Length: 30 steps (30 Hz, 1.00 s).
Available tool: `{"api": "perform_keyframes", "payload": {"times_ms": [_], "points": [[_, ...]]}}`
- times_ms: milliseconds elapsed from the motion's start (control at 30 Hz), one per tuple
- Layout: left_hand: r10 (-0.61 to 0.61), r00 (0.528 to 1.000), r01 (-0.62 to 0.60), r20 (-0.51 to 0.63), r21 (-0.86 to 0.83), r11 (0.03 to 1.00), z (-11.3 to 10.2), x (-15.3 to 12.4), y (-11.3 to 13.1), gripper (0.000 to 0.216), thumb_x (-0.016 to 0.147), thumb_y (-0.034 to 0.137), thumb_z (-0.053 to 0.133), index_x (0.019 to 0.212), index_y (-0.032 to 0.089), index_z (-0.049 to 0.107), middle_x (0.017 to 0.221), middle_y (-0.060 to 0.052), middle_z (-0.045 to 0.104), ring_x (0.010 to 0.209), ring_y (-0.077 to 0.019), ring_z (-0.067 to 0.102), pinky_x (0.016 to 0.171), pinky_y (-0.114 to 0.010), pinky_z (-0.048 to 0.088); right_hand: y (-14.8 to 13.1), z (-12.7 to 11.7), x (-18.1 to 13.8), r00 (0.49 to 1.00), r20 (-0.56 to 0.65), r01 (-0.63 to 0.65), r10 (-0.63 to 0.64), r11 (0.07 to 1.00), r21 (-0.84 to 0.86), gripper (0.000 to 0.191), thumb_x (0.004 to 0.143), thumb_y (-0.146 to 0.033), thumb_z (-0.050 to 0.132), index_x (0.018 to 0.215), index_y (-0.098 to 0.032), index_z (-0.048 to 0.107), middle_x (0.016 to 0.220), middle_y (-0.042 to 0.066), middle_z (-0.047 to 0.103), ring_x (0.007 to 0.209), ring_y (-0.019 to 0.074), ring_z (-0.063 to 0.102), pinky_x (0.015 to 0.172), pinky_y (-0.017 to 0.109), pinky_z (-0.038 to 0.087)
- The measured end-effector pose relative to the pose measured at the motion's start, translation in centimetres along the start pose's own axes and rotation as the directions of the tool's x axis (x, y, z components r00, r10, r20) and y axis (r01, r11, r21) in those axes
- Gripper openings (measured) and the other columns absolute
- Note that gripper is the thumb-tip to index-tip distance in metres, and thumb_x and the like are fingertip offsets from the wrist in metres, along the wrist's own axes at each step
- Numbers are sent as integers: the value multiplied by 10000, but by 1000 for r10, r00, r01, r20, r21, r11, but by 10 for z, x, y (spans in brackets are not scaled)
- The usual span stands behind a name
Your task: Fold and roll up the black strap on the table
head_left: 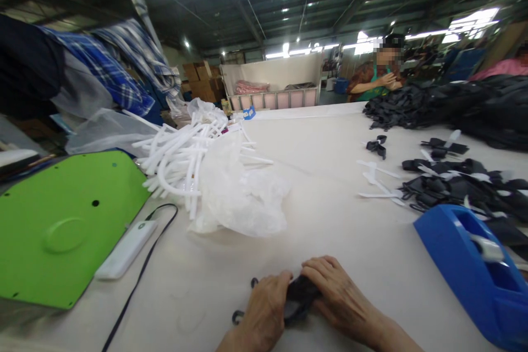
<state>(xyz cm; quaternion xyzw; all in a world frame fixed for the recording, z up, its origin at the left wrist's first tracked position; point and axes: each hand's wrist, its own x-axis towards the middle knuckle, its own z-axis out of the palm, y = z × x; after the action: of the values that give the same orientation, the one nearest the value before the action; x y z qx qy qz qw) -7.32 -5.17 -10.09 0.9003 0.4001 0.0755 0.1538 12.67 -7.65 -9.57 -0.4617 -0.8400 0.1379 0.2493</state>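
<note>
My left hand (264,308) and right hand (338,294) met at the near edge of the pale tabletop (330,176), fingers curled and pinching a small black fabric piece (299,296) between them. It looked soft, light and limp, best gripped by its bunched middle; thin black loops (239,316) trailed loose beside my left hand. A blue tape dispenser (474,264) stood to the right.
</note>
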Motion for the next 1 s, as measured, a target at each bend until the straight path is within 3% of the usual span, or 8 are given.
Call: {"api": "perform_keyframes", "payload": {"times_ms": [133, 333, 467, 533, 633, 833, 900, 1000], "points": [[39, 998, -39, -48, -6, 999, -2, -4, 1, 281, 738, 8, 392, 925, 185, 503, 840, -53, 642, 747, -212, 583, 692, -337, 448, 0, 4, -3, 995, -86, 47, -48, 999, -19, 307, 666, -10, 442, 895, -201, 513, 1037, 49, 584, 1012, 177, 500, 914, 365, 359], [34, 998, -38, -45, -79, 996, 3, -7, 1, 279, 718, 13, 388, 864, 211, 520, 814, -23, 640, 773, -204, 585, 747, -381, 400, -1, 10, -4, 984, -159, 60, -79, 991, -119, 182, 726, -35, 482, 769, -207, 524, 939, 8, 593, 922, 154, 515, 897, 360, 348], [-47, 976, 34, -214, -61, 998, 24, -11, 15, 102, 803, 160, 444, 883, 206, 486, 820, -29, 615, 787, -220, 573, 908, -544, 318, -3, 18, -1, 972, -232, 21, -44, 995, -100, 141, 741, -56, 507, 721, -196, 493, 817, -5, 566, 807, 142, 494, 823, 334, 348], [-90, 939, 87, -333, -25, 996, 34, -11, 23, 124, 796, 269, 517, 892, 204, 471, 842, -36, 601, 823, -239, 562, 964, -600, 236, -4, 21, 0, 967, -254, 3, -27, 995, -96, 154, 721, -46, 525, 695, -191, 479, 784, -10, 553, 772, 141, 478, 790, 325, 336], [-88, 873, 103, -480, 6, 995, 44, -9, 27, 72, 811, 225, 475, 879, 207, 459, 853, -30, 591, 833, -226, 554, 984, -598, 213, -5, 21, -1, 967, -255, -2, -24, 995, -102, 163, 719, -44, 542, 686, -191, 481, 751, -13, 546, 742, 141, 468, 758, 315, 322], [214, 839, -212, -500, 62, 975, 35, -5, 4, 135, 818, 81, 350, 842, 181, 437, 728, -12, 591, 689, -162, 561, 822, -421, 432, -9, 16, -8, 968, -248, 14, -46, 992, -128, 144, 777, -141, 557, 682, -198, 464, 686, -20, 525, 662, 139, 454, 715, 299, 322], [255, 828, -246, -499, 85, 966, 30, -6, -2, 193, 824, 50, 330, 948, 148, 441, 760, -32, 614, 708, -156, 576, 799, -381, 453, -11, 19, -7, 968, -247, 2, -37, 990, -139, 70, 801, -140, 520, 781, -199, 487, 708, -17, 548, 665, 145, 473, 718, 299, 331], [327, 809, -293, -489, 146, 945, 24, -5, -4, 294, 846, 54, 291, 1116, 68, 406, 867, -90, 637, 780, -174, 584, 801, -379, 454, -13, 28, -6, 977, -206, -1, -45, 977, -215, 191, 839, -105, 428, 996, -192, 493, 777, 3, 587, 699, 160, 509, 715, 301, 337]]}}
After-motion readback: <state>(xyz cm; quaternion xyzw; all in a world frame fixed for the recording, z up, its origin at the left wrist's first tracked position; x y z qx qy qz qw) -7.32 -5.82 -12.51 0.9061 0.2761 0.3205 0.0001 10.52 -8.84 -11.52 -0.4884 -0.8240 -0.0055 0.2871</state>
